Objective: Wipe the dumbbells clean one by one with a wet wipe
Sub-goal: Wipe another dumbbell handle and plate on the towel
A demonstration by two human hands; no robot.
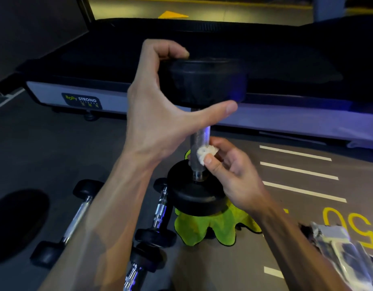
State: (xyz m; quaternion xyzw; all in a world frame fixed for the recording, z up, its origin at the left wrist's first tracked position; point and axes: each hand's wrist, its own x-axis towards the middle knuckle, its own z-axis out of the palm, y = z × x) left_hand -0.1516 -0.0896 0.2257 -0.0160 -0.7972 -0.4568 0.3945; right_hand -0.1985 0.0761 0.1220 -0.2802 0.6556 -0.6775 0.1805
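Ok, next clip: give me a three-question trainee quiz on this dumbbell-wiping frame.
1. True or false: the upright dumbbell stands on the green cloth.
2. Which hand pinches the wet wipe? A left hand, B right hand.
3. Fill in: the wipe is pressed against the dumbbell's ____.

Key: 1 true; 2 B; 3 handle.

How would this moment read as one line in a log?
left hand steadies upright dumbbell | right hand rubs wipe on handle | stands on green cloth
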